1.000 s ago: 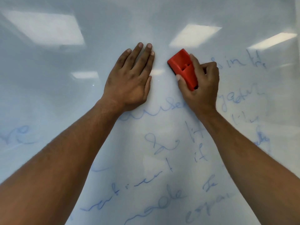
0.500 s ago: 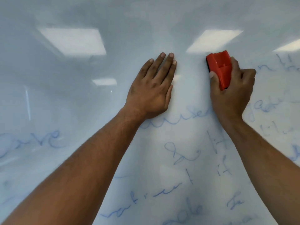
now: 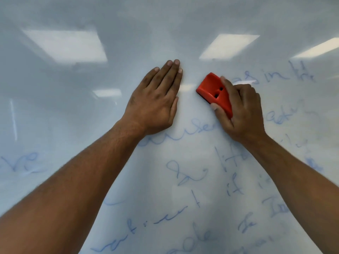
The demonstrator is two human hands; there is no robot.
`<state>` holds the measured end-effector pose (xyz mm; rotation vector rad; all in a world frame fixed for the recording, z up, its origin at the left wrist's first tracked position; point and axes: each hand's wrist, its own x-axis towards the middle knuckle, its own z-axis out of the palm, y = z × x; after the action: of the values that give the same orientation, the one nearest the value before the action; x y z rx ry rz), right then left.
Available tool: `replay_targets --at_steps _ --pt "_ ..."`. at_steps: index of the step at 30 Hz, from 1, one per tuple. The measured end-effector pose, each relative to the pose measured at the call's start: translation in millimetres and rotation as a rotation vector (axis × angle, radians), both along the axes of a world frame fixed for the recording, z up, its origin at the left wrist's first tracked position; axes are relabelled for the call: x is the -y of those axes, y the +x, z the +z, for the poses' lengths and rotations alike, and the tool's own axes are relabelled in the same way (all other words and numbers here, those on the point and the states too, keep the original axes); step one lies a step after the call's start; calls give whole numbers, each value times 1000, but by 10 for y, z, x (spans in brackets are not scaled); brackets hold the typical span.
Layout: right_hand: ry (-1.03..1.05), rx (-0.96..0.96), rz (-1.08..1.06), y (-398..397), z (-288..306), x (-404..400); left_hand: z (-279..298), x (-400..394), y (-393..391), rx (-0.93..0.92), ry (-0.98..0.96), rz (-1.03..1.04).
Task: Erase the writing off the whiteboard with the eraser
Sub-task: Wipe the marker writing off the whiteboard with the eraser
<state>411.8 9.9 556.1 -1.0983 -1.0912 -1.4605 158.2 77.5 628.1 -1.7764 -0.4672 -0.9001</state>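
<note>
The whiteboard [image 3: 91, 125] fills the whole view, with faint blue handwriting [image 3: 187, 173] over its lower and right parts. A red eraser [image 3: 213, 92] is pressed against the board just right of centre, tilted with its top end leaning left. My right hand [image 3: 240, 110] grips it from the right, thumb along its lower left edge. My left hand [image 3: 156, 101] lies flat on the board just left of the eraser, fingers together and pointing up. Blue words [image 3: 271, 75] run to the right of the eraser.
Ceiling lights [image 3: 66, 44] reflect in the glossy board at upper left and upper right. More blue writing [image 3: 22, 162] sits at the far left edge. The upper part of the board bears no writing.
The eraser has swept left and tilted from near upright to leaning left, now closer to my left hand. The left hand stays flat on the board. The view has shifted slightly.
</note>
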Motion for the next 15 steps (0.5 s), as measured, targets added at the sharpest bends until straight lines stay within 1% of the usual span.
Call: replay_targets --at_steps 1,3,4,5,6,8,9,10,13,14,15 --pt "18 -57 8 54 30 29 2 2 6 -4 1 -6" --pt "116 -326 43 71 100 25 7 14 33 -14 -1 -22" --pt "148 -415 40 41 120 2 9 20 41 -18 -2 -26" --pt "155 -417 31 0 119 -10 15 24 50 -24 2 -30" --pt "130 -339 27 -10 98 -2 25 30 66 -30 6 -36" --pt "7 -105 6 55 25 46 37 33 64 -44 4 -36" --pt "-35 -45 -19 133 18 100 38 33 69 -50 1 -39" --pt "-43 -71 -31 207 44 145 40 36 71 -53 1 -39" --pt "61 -424 0 253 151 130 42 44 82 -61 4 -43" --pt "67 -438 -7 204 159 98 44 46 89 -64 3 -51" --pt "53 -361 -13 151 141 78 47 46 104 -70 4 -61"
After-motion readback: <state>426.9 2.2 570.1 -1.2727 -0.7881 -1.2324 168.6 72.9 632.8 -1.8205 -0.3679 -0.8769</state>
